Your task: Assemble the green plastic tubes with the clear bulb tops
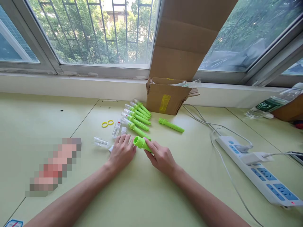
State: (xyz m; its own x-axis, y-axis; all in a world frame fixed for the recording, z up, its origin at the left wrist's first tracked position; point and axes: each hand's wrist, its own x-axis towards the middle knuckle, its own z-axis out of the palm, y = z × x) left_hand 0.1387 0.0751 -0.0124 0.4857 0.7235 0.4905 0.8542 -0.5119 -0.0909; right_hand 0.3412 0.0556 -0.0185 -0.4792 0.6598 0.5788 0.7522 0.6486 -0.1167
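Note:
My right hand (161,157) grips a green plastic tube (141,142) with its open flared end turned toward me. My left hand (121,150) rests on the table with fingers curled over a small white part (110,149) that is mostly hidden. Just beyond my hands lies a row of several assembled green-and-clear tubes (136,115). One loose green tube (170,125) lies to the right of that row. Two clear vials (101,142) (116,129), a small white cap (123,130) and two yellow rings (107,123) lie to the left.
An open cardboard box (165,96) stands against the window sill behind the tubes. A white power strip (260,171) with plugs and cables lies at the right. A plastic bottle (274,104) lies on its side at the far right. A blurred patch covers the table's left.

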